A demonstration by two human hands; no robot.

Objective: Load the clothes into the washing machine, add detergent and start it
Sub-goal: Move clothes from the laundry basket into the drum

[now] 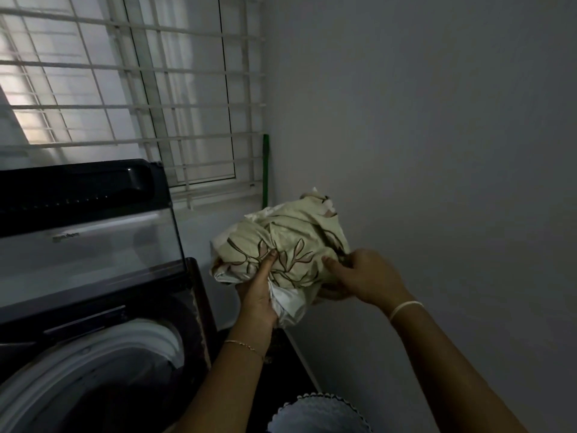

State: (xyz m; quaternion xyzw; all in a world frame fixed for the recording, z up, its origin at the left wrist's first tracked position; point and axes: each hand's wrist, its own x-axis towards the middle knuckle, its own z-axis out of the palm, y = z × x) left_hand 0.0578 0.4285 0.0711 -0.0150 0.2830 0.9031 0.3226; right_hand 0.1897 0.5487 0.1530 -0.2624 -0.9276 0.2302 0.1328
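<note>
A bundled pale green cloth with a leaf print (290, 242) is held in the air to the right of the washing machine (93, 339). My left hand (257, 295) grips its lower left side from below. My right hand (362, 276) grips its right side. The top-loading machine stands at the lower left with its glass lid (90, 245) raised upright. Its white drum rim (125, 348) shows, and the inside of the drum is dark.
A barred window (140, 104) fills the wall behind the machine. A green pole (266, 170) leans in the corner. A plain wall (437, 151) runs close on the right. A white scalloped-edged object (318, 414) sits at the bottom, over dark floor.
</note>
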